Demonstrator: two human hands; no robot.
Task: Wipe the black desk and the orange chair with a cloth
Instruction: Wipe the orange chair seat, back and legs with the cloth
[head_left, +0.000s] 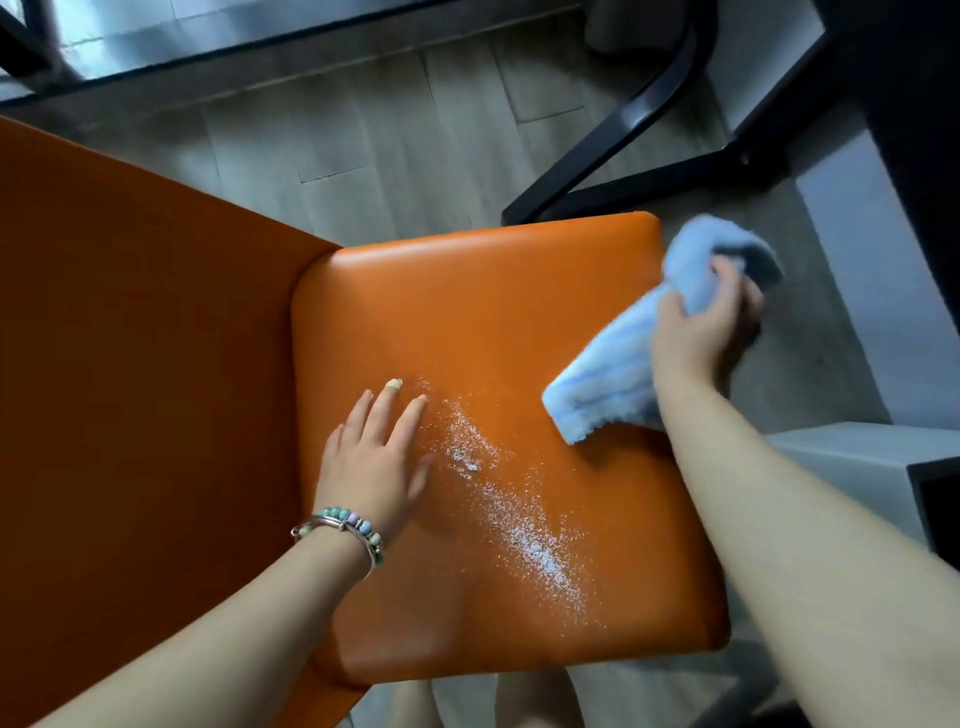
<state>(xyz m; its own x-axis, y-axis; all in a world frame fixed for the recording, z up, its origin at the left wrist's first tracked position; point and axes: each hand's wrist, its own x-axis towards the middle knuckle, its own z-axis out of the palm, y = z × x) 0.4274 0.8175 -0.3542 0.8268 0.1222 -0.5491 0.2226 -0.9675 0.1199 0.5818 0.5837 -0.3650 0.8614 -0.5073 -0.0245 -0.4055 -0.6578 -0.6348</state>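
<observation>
White powder (498, 499) streaks the glossy orange chair (519, 322) seat; right hand (696, 332) grips a blue cloth (618, 364) at its edge, left hand (374, 457) lies flat beside the powder.

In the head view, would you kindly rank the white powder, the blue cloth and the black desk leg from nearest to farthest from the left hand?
1. White powder: just right of the left hand.
2. Blue cloth: held across the seat.
3. Black desk leg: on the floor beyond the chair.
</observation>
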